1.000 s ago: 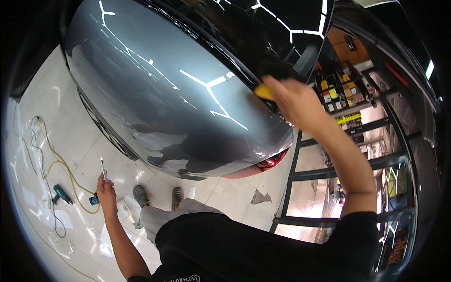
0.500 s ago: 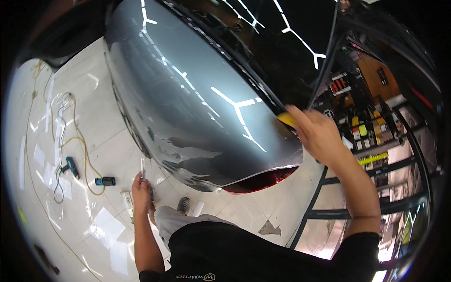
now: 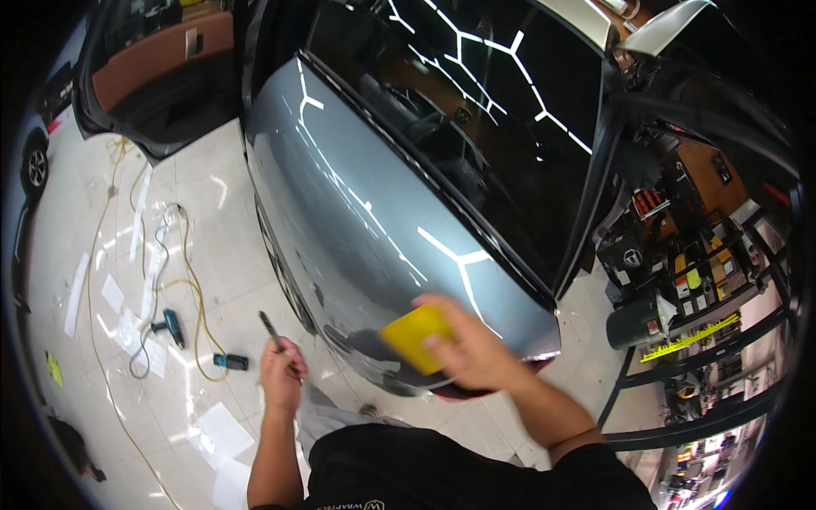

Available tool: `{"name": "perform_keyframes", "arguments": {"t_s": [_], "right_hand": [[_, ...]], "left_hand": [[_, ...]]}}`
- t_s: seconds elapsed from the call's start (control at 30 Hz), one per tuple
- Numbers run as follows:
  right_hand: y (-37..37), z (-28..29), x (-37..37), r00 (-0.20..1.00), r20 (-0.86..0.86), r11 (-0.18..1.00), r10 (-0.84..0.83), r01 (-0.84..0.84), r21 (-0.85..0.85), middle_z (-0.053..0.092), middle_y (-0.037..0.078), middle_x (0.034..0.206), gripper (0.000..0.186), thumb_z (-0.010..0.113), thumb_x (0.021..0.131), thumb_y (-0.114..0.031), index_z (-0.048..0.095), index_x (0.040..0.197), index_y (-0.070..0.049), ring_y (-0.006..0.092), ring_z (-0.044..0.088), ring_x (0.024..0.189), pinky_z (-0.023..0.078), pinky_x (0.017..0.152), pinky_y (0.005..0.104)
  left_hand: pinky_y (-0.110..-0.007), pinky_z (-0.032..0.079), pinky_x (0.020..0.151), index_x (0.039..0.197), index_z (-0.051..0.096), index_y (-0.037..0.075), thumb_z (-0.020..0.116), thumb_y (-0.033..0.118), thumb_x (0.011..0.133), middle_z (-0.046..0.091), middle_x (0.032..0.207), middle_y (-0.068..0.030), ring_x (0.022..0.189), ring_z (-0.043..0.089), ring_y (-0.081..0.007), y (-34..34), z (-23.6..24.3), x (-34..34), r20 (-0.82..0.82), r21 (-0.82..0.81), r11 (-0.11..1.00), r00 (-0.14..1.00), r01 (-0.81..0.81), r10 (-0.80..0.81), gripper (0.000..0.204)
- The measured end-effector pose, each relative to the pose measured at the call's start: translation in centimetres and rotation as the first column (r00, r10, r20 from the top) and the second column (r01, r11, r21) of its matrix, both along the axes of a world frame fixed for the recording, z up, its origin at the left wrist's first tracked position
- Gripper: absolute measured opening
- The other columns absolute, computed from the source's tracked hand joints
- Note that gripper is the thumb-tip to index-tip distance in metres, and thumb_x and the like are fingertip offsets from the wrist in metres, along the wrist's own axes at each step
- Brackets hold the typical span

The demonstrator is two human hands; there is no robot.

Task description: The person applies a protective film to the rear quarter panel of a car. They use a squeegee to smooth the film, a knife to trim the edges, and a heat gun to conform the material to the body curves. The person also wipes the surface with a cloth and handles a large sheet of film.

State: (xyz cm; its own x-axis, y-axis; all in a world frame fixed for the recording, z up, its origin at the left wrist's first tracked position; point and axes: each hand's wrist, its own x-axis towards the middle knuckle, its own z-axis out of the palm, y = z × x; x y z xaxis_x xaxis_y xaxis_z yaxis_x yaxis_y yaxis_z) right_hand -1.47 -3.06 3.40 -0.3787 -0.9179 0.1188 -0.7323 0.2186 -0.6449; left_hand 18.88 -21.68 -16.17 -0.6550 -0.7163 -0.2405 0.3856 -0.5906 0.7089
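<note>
My right hand [image 3: 476, 347] grips a yellow squeegee [image 3: 415, 338], its flat face showing, over the lower end of a glossy grey-blue car body panel [image 3: 340, 191]. Whether the squeegee touches the panel I cannot tell. Darker, uneven patches mark the surface beside it. A red tail light [image 3: 459, 393] shows partly beneath my right wrist. My left hand [image 3: 282, 374], low and clear of the car, is closed round a slim, dark, knife-like tool [image 3: 269, 326] that points up. Above the panel runs the dark side window [image 3: 476, 170], reflecting ceiling lights.
On the tiled floor at left lie a teal drill [image 3: 172, 328], a blue-black battery pack [image 3: 230, 362], a yellow cable [image 3: 197, 314] and white sheets [image 3: 223, 432]. An open car door [image 3: 161, 76] stands at far left. Dark racks and a black bin [image 3: 631, 327] are at right.
My right hand has moved the squeegee left and down from the window edge to the panel's lower part. The view has shifted, showing more of the open door and window.
</note>
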Motion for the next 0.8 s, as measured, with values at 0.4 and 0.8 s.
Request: {"name": "perform_keyframes", "arguments": {"t_s": [0.4,0.8], "right_hand": [[-21.9,-6.7,1.7,0.965,0.260,0.991,0.037,-0.068,0.114,0.061,0.019,0.111,0.054,0.063,0.094,-0.021,0.043,0.140,-0.003,0.0300,0.065,0.091,0.051,0.082,0.0400],[-38.8,19.5,-18.2,0.860,-0.345,0.818,-0.378,0.136,-0.559,0.064,0.014,0.092,0.035,0.065,0.091,-0.019,0.061,0.120,0.001,0.0248,0.063,0.083,0.051,0.077,0.0347]], "left_hand": [[-0.041,0.053,0.087,0.110,0.057,0.002,0.055,0.031,0.096,0.063,0.109,-0.0131,0.100,0.063,-0.0249,-16.6,0.6,-4.8,-0.215,0.279,0.871,0.911,0.404,-0.353,0.032],[-0.054,0.047,0.093,0.122,0.054,0.010,0.057,0.018,0.083,0.059,0.114,-0.0181,0.108,0.057,-0.0349,-38.9,9.0,-10.4,-0.477,0.251,0.922,0.866,0.296,-0.149,0.040]]}}
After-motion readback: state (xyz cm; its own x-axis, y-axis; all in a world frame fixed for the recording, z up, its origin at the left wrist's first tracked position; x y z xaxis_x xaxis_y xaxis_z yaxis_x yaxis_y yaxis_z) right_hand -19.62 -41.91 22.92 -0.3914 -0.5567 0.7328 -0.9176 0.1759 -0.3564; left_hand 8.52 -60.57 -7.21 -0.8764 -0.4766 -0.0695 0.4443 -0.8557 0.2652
